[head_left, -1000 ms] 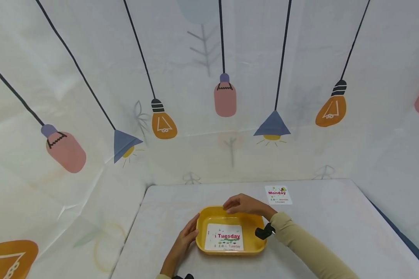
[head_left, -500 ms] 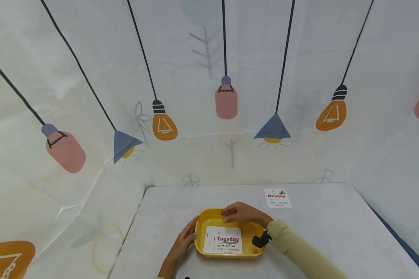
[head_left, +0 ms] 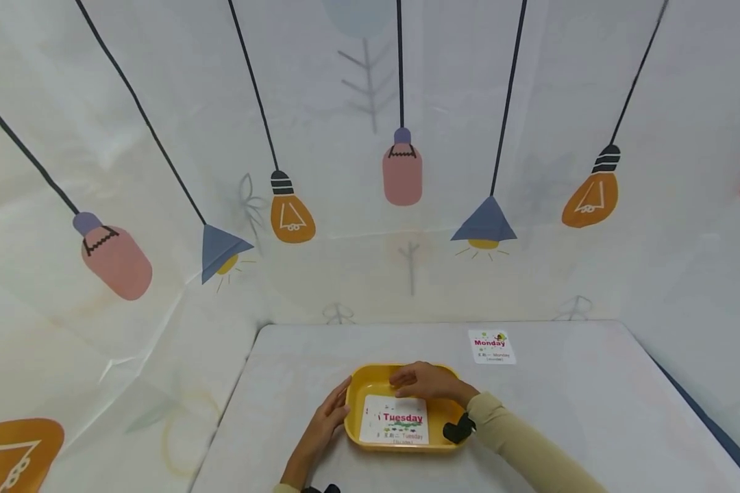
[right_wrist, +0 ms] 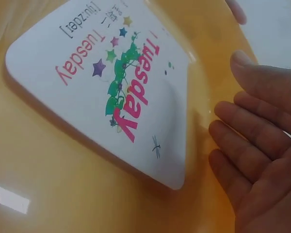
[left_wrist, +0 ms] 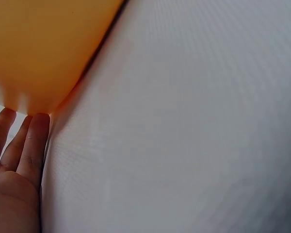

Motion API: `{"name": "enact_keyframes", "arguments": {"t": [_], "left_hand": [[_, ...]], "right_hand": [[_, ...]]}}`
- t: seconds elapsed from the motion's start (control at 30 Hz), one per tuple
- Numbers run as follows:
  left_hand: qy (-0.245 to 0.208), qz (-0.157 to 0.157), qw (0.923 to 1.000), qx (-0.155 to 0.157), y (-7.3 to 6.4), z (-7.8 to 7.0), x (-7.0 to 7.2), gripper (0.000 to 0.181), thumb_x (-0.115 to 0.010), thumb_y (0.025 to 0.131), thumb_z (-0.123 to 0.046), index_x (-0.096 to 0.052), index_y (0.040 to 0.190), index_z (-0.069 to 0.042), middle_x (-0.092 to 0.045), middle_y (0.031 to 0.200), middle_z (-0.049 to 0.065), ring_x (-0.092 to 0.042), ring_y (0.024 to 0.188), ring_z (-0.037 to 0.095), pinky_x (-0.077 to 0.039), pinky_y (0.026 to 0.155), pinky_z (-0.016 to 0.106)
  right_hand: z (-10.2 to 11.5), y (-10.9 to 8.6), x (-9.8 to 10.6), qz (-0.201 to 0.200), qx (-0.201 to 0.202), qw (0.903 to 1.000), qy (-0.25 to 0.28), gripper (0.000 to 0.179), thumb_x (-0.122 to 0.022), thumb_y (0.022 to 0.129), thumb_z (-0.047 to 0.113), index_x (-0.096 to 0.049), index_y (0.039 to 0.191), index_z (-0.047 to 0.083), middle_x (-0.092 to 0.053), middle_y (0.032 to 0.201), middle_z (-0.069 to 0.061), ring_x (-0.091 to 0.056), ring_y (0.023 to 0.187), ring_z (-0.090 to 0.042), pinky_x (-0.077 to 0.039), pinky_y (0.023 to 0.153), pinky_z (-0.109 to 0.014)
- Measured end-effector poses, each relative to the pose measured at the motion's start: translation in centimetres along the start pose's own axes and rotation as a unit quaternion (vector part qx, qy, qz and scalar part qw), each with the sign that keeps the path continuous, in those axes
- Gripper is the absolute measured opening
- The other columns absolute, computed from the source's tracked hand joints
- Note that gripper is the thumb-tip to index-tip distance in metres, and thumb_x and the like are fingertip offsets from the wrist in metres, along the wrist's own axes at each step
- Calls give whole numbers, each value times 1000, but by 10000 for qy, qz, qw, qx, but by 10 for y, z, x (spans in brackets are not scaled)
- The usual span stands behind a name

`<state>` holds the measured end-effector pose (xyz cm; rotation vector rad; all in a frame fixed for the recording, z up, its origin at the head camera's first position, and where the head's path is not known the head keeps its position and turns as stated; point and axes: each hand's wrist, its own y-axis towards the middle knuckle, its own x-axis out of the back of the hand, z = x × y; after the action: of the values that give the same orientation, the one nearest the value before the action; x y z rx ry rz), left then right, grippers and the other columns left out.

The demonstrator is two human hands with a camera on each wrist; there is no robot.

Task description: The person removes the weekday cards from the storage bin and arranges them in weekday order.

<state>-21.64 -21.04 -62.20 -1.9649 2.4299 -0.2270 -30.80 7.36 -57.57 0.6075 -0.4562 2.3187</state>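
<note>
A yellow tray (head_left: 375, 385) sits on the white table, holding a white card printed "Tuesday" (head_left: 393, 430) at its left side. My left hand (head_left: 322, 430) lies along the tray's left side. In the left wrist view its straight fingers (left_wrist: 33, 143) touch the tray's outer wall (left_wrist: 43, 53). Over the tray's back right part is my right hand (head_left: 430, 382), holding nothing. The right wrist view shows its fingers (right_wrist: 254, 131) loosely extended, a short gap from the edge of the Tuesday card (right_wrist: 87, 82).
A second white card, printed "Monday" (head_left: 492, 348), lies on the table (head_left: 567, 390) behind and right of the tray. White sheets with printed hanging lamps (head_left: 401, 174) surround the table at the back and sides.
My right hand has shifted slightly toward the front and left over the tray. The left hand, the tray and both cards stay in place; the head view tilts a little.
</note>
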Motion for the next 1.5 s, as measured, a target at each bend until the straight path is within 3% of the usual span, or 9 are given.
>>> {"name": "enact_keyframes", "arguments": {"t": [0.47,0.67,0.9,1.23,1.5], "left_hand": [[12,48,10000,-8,2,-3,-4,56,-50,104,-26,-34,157,-22,-28,164,11,-31,149,36,-46,110,44],[57,-2,10000,-63,3,-7,-2,55,-50,104,-26,-34,157,-23,-29,164,8,-31,150,34,-44,112,47],[159,-39,9998,-90,1,-12,-2,55,-50,104,-26,-34,157,-23,-29,164,8,-32,150,34,-44,112,47],[229,-127,9996,-78,0,-8,-4,53,-48,105,-26,-35,156,-27,-29,165,4,-33,150,32,-42,113,47],[262,-176,9995,-43,-3,-5,-5,54,-49,104,-25,-34,157,-24,-29,165,9,-33,149,35,-44,112,44]], "right_hand": [[-7,0,-3,-39,40,9997,242,35,-71,93,23,-68,125,9,-71,124,-4,-66,118,-25,-53,101,-41],[-5,0,-2,64,-55,9995,-319,44,-74,90,27,-65,132,16,-67,133,2,-59,129,-23,-46,109,-45],[-3,-1,-2,220,243,9919,-1225,63,-79,85,33,-57,142,16,-57,146,-2,-50,136,-26,-40,115,-48],[-3,-1,-5,624,202,9882,-1384,76,-81,83,35,-48,150,22,-47,155,2,-45,141,-23,-35,118,-49],[-5,-2,-7,634,579,9812,-1727,63,-77,87,28,-54,145,19,-55,147,-3,-53,132,-21,-41,114,-44]]}}
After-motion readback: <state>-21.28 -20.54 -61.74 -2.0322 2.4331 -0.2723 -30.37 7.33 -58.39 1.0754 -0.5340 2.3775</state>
